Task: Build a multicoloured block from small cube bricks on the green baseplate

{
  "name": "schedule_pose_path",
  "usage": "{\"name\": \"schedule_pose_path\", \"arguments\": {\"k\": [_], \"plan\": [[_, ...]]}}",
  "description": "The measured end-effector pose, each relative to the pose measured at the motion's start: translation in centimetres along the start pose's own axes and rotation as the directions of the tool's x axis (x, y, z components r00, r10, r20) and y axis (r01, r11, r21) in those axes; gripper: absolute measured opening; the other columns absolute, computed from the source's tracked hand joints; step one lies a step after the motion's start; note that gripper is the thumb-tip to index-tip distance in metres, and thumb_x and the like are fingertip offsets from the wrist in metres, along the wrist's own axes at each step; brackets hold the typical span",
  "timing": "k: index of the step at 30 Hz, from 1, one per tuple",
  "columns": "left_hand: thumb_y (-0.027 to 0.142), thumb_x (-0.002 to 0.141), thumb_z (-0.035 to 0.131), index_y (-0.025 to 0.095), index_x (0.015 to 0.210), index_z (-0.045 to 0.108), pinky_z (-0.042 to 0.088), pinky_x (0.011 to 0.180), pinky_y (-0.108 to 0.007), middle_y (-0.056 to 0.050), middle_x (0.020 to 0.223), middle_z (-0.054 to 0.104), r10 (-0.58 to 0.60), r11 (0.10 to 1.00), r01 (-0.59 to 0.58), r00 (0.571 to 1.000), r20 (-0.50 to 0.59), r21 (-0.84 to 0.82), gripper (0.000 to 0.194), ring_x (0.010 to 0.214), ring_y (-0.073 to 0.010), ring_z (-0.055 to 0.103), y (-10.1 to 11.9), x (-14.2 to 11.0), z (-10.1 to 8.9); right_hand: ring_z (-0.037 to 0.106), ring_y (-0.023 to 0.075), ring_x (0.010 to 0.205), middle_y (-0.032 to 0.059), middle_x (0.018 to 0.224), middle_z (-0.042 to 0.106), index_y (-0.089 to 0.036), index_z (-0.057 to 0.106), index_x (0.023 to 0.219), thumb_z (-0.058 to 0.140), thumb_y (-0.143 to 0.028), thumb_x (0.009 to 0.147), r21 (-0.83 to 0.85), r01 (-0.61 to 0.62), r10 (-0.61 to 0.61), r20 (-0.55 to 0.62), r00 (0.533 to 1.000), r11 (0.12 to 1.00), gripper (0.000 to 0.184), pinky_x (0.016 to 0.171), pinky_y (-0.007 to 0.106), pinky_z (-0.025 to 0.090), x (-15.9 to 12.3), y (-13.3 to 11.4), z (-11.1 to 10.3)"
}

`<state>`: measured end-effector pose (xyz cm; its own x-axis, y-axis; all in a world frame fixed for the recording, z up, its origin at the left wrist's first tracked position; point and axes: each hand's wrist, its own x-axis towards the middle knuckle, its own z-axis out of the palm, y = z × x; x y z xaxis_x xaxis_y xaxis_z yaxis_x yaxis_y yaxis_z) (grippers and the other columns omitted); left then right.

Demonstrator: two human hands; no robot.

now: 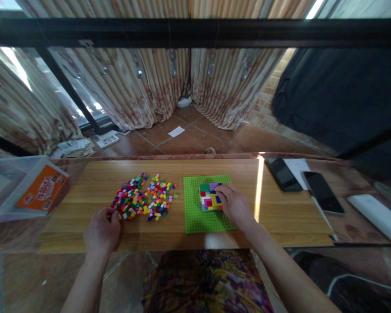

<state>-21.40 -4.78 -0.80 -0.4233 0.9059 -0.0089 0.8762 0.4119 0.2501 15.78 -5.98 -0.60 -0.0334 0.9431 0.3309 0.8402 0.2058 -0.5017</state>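
A green studded baseplate point(192, 221) lies on the wooden board in front of me. On it stands a rectangular block of multicoloured toy bricks point(209, 202), with red, yellow, white, purple and blue pieces. My right hand point(236, 206) reaches over its right side, fingers pressed together at the top; whatever is between them is hidden. To the left, a loose pile of small coloured bricks point(133, 198) spreads over the board. At its lower left edge is my left hand point(103, 228), thumb and fingers closed together; I cannot make out anything in them.
A clear plastic box point(6, 174) with an orange label stands at the far left of the wooden board point(143, 237). Two dark phones point(284, 174) and white paper point(296, 167) lie at the right, beside a long white object point(376, 217). A dark bar point(195, 32) crosses overhead.
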Motion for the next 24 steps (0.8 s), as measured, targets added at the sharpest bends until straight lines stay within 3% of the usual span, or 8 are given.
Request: {"name": "schedule_pose_path", "arguments": {"k": [6, 11, 17, 21, 24], "plan": [[0.035, 0.088, 0.044, 0.018, 0.096, 0.063, 0.044, 0.064, -0.034, -0.013, 0.089, 0.069, -0.026, 0.999, 0.026, 0.999, 0.023, 0.019, 0.027, 0.081, -0.0295, 0.063, 0.3, -0.3, -0.2, 0.061, 0.0199, 0.094, 0.0075, 0.100, 0.067, -0.023, 0.069, 0.099, 0.045, -0.018, 0.095, -0.118, 0.067, -0.065, 0.019, 0.998, 0.991, 0.026, 0.086, 0.033, 0.050, 0.0, 0.4, 0.9], [0.035, 0.085, 0.047, 0.019, 0.093, 0.064, 0.043, 0.060, -0.034, -0.011, 0.082, 0.068, -0.023, 1.000, 0.023, 1.000, -0.016, -0.008, 0.025, 0.073, -0.0279, 0.062, 0.4, -0.3, -0.2, 0.060, 0.0199, 0.094, 0.0077, 0.100, 0.066, -0.022, 0.070, 0.101, 0.044, -0.020, 0.096, -0.112, 0.084, -0.087, -0.024, 0.996, 0.990, 0.027, 0.086, 0.033, 0.050, -0.3, 0.6, 1.1], [0.037, 0.086, 0.047, 0.019, 0.093, 0.064, 0.044, 0.063, -0.034, -0.011, 0.085, 0.068, -0.066, 0.997, 0.065, 0.998, -0.021, -0.040, 0.026, 0.078, -0.0285, 0.063, 0.2, -0.7, -0.4, 0.059, 0.0214, 0.097, 0.0098, 0.103, 0.066, -0.020, 0.071, 0.105, 0.042, -0.015, 0.095, -0.143, 0.115, -0.117, -0.008, 0.993, 0.983, 0.031, 0.087, 0.034, 0.050, -0.6, 0.8, 1.3], [0.039, 0.083, 0.050, 0.020, 0.091, 0.064, 0.045, 0.066, -0.034, -0.009, 0.084, 0.068, -0.109, 0.985, 0.099, 0.992, -0.064, -0.143, 0.025, 0.080, -0.0282, 0.064, 0.3, -1.2, -1.5, 0.058, 0.0230, 0.097, 0.0109, 0.102, 0.066, -0.020, 0.071, 0.110, 0.042, -0.009, 0.091, -0.162, 0.134, -0.128, 0.046, 0.991, 0.978, 0.036, 0.089, 0.037, 0.051, -0.6, 0.6, 1.1], [0.038, 0.080, 0.052, 0.020, 0.089, 0.064, 0.047, 0.068, -0.033, -0.006, 0.080, 0.068, -0.095, 0.954, 0.062, 0.991, -0.099, -0.295, 0.023, 0.078, -0.0254, 0.065, 1.4, -2.0, -2.1, 0.059, 0.0237, 0.095, 0.0117, 0.101, 0.067, -0.019, 0.070, 0.111, 0.042, -0.007, 0.090, -0.172, 0.152, -0.143, 0.068, 0.987, 0.973, 0.037, 0.090, 0.038, 0.051, -0.5, 0.4, 0.8]]}}
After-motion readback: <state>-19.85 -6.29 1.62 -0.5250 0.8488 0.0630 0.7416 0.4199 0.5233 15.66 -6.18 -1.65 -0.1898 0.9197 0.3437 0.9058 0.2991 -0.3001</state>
